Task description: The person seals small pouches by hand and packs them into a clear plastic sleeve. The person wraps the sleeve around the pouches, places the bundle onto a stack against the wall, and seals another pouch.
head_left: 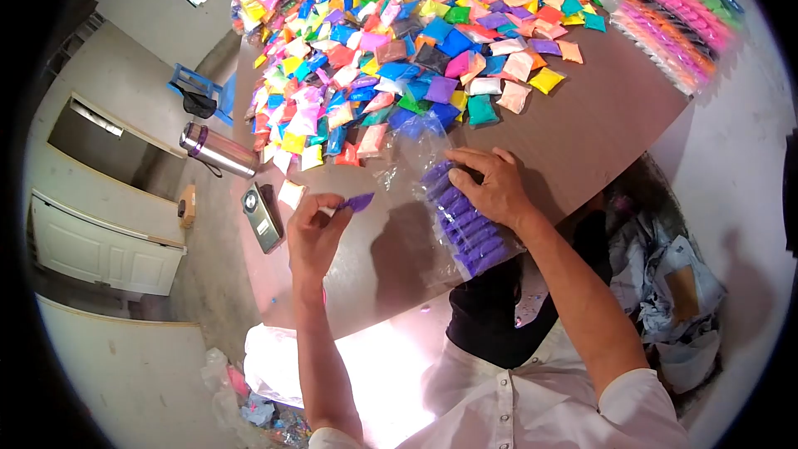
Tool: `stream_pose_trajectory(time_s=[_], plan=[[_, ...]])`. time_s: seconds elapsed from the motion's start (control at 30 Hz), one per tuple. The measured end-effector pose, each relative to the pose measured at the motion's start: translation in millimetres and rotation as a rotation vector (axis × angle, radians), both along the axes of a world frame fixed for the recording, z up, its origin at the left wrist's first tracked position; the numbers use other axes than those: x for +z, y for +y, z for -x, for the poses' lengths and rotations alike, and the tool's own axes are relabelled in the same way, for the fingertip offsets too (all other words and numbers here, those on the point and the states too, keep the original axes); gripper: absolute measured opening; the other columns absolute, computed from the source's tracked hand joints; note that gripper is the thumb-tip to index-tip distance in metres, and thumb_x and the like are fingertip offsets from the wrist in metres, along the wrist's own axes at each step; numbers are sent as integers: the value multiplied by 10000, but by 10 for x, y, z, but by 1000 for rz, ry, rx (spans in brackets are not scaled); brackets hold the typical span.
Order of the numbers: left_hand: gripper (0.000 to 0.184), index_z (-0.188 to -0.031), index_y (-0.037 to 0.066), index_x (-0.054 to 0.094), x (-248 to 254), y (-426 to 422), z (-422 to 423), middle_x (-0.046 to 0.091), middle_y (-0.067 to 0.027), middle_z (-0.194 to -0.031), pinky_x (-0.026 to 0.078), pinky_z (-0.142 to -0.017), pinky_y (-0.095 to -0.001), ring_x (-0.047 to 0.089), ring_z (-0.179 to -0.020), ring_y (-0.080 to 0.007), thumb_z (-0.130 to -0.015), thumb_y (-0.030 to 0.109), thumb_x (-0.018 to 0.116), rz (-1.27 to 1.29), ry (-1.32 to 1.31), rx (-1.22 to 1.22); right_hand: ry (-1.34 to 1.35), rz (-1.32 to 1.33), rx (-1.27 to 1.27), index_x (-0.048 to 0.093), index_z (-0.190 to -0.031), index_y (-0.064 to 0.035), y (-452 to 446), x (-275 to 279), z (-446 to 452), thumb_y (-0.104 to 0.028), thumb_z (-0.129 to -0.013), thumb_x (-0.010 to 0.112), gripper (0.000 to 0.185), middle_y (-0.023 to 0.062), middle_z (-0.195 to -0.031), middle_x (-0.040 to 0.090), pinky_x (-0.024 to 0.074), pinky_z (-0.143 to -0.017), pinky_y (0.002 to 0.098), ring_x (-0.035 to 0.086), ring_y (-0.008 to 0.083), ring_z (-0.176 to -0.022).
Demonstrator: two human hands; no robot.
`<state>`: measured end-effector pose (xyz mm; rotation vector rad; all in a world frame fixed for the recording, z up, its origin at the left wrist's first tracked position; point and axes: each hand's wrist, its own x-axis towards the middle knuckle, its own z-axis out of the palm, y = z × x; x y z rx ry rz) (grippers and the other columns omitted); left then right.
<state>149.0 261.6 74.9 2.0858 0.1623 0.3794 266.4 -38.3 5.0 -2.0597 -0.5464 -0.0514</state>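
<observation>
My left hand (317, 231) pinches a small purple packet (358, 202) between thumb and fingers, above the table. To its right a long clear plastic bag (411, 150) lies near the table's front edge, its upper part empty and spread out. A row of several purple packets (470, 229) is stacked inside the bag's lower part. My right hand (492, 187) rests on the bag's right side with its thumb and fingers curled over the upper purple packets. A large pile of small packets in many colours (399, 58) covers the table's far part.
On the brown table (615, 108) a phone (263, 218) and a pale packet (292, 193) lie at the left, near a steel thermos (219, 150). Filled bags (677, 12) are stacked at the far right. A blue chair (204, 91) stands behind; plastic bags (677, 291) lie lower right.
</observation>
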Motion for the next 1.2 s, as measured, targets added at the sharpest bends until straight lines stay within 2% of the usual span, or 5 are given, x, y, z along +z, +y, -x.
stream_pose_trajectory(time_s=[0.2,0.4,0.7,0.83,1.2], plan=[[188,-1092,0,742,-431,-411,-596,743,-15,-888,497,-654,-227,656,-741,-63,-914,19,800,111,-30,-29,-78,-61,-54,761,-1257,-167,27,-54,10,-318,-973,696,328,59,-1305,755,328,-1190,552,679,251,-1233],[185,-1093,4,746,-686,-645,-771,742,-11,-889,510,-689,-230,662,-775,-66,-926,64,799,330,32,-66,-86,-3,-26,716,-1344,-176,44,-29,9,-306,-976,687,391,74,-1372,724,321,-1194,559,653,260,-1288],[177,-1076,10,740,-673,-383,-324,724,-19,-843,500,-661,-228,655,-744,-76,-918,43,812,286,75,6,-114,4,235,659,-1441,-188,286,11,116,-284,-984,670,467,96,-1479,647,294,-1211,587,590,270,-1383],[167,-1048,-2,742,-749,-403,-396,724,-14,-843,501,-660,-232,654,-748,-80,-907,32,823,346,70,16,-139,-18,192,663,-1431,-175,299,-28,66,-259,-960,689,480,112,-1487,634,325,-1201,564,588,306,-1374],[149,-920,-2,733,-718,-479,-580,676,-35,-781,481,-616,-289,604,-693,-97,-863,62,855,139,-42,-35,-192,-68,179,657,-1413,-87,292,-45,38,-209,-941,690,488,140,-1487,628,386,-1168,505,584,327,-1369]])
